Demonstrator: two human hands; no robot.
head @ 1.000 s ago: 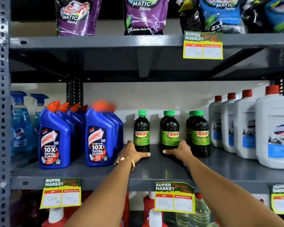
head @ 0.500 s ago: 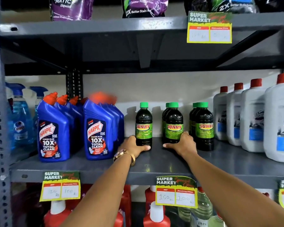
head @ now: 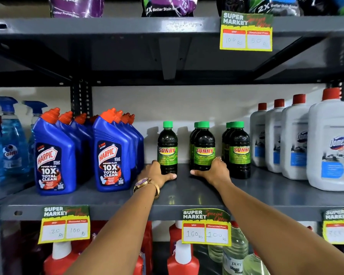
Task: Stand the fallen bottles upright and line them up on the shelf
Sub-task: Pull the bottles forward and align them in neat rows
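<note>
SUNNY bottles, dark with green caps, stand upright in three short files on the grey middle shelf (head: pixel 187 193), between the blue Harpic bottles (head: pixel 111 159) and the white Domex jugs (head: pixel 334 147). Nearest the camera, both forearms reach in over the shelf's front lip, past the yellow price tag (head: pixel 206 228). The left hand (head: pixel 156 173), a gold watch (head: pixel 145 184) on its wrist, cups the base of the single left SUNNY bottle (head: pixel 167 147), thumb laid flat in front of it. The right hand (head: pixel 214 171) wraps the foot of the middle front SUNNY bottle (head: pixel 204 145). Just right of it stands the right front SUNNY bottle (head: pixel 239 149), untouched. Farther back, more green caps show behind the middle and right files.
</note>
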